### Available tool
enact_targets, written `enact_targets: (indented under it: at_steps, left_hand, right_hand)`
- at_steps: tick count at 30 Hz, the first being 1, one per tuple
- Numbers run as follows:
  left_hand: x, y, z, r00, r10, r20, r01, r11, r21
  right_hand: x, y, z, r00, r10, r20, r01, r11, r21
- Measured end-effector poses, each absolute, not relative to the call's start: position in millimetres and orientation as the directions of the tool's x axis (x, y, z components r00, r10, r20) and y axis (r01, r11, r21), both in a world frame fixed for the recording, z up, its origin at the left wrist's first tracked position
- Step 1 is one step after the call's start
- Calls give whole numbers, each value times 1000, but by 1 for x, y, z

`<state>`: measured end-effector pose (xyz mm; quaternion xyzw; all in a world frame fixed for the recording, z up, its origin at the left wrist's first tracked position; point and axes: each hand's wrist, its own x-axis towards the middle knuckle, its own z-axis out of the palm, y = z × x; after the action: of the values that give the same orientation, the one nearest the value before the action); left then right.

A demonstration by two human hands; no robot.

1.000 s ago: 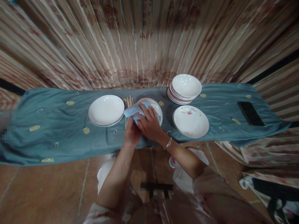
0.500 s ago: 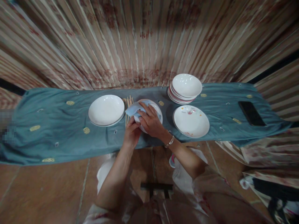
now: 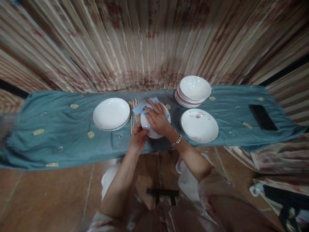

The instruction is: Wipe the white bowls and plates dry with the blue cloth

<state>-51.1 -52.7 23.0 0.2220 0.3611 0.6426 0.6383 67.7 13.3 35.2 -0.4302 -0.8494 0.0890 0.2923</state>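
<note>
Over the middle of the table a round white bowl (image 3: 146, 125) is between my hands, its size close to that of the stacked bowls. My left hand (image 3: 138, 137) grips its near left edge, thumb on top. A light blue cloth (image 3: 141, 107) lies over the bowl's far part. Bent over that cloth, my right hand (image 3: 158, 120) presses it against the bowl and hides much of both. Several wooden chopsticks (image 3: 134, 112) lie just left of the bowl, partly under the cloth's loose corner.
Left of the chopsticks sits a small stack of white plates (image 3: 111, 113). To the right are flower-patterned plates (image 3: 200, 126), with stacked white bowls (image 3: 195, 88) behind them. A black phone (image 3: 263, 117) lies farther right on the green tablecloth (image 3: 70, 129). A pleated curtain (image 3: 145, 48) hangs behind.
My right hand has shifted the cloth slightly up over the bowl, and more of the bowl's near left surface shows. My left hand still grips the edge. The view has shifted slightly.
</note>
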Motion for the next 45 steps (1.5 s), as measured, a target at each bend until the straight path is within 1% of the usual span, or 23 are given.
enact_targets:
  at_steps: [7,14,19,30,37,41,45]
  left_hand:
    - [-54,-53,19,-82,986,-145,-646,58,761]
    - [-57,-51,11,-64,993,-103,-615,42,788]
    - [-58,-50,7,-69,990,-121,-612,54,789]
    - [-60,-47,7,-77,979,-189,-664,91,742]
    - [-63,-43,1,-56,984,-168,-643,93,760]
    - [-62,-44,4,-66,982,-175,-646,91,757]
    - [-60,-44,6,-86,979,-187,-650,88,755]
  right_hand:
    - [79,36,17,-337,842,421,693,524,-494]
    - [88,42,7,-283,842,460,691,511,-511]
    - [94,37,-2,-237,867,438,712,462,-529]
    - [102,18,-25,-221,884,412,717,433,-546]
    - [100,0,-31,-212,881,422,706,437,-558]
    - [99,-12,-27,-216,872,440,716,448,-536]
    - [97,-23,-23,-242,879,410,738,441,-510]
